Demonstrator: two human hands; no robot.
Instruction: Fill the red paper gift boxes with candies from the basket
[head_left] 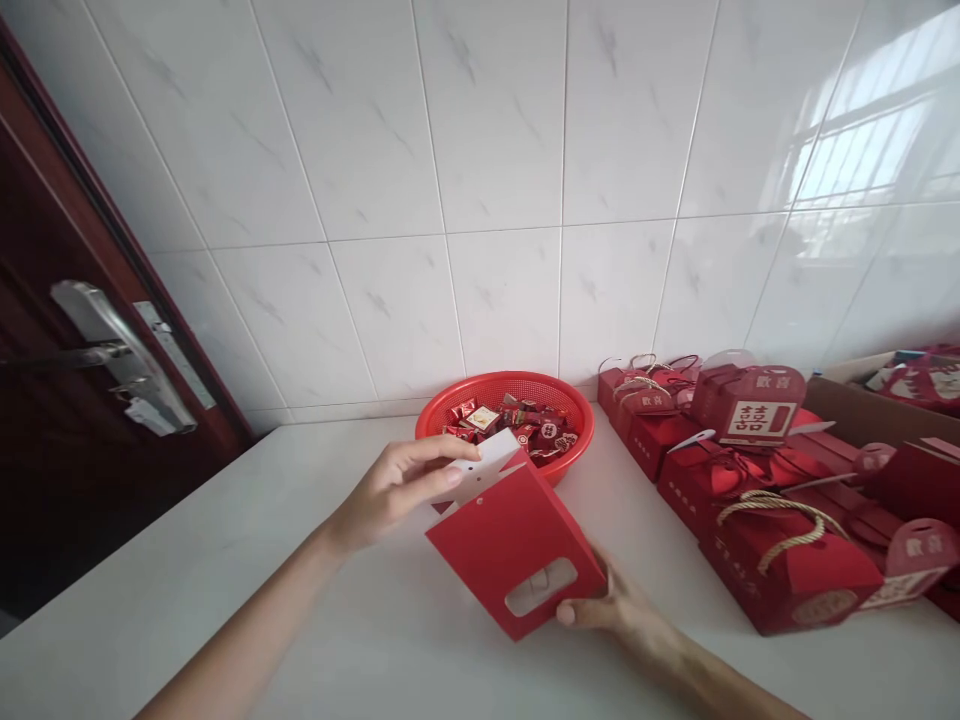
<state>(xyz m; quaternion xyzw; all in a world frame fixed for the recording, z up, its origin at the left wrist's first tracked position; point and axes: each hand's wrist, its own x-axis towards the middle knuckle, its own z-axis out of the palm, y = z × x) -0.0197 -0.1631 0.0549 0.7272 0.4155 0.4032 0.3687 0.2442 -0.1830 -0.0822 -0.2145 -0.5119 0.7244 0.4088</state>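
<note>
A red paper box (502,550) with a rounded window is held tilted above the white table. My right hand (604,600) grips its lower right end, thumb on the front near the window. My left hand (405,485) pinches a flap (484,465) with a white inner side at the box's upper end. Just behind the box stands a red plastic basket (577,415) holding wrapped sweets (551,430), partly hidden by the flap.
Several finished-looking red gift boxes (780,560) with rope handles stand at the right, some stacked. Beyond them is a brown carton (847,405). A tiled wall (502,290) rises behind the table (300,600). A dark red door (67,430) with a metal handle is at the left.
</note>
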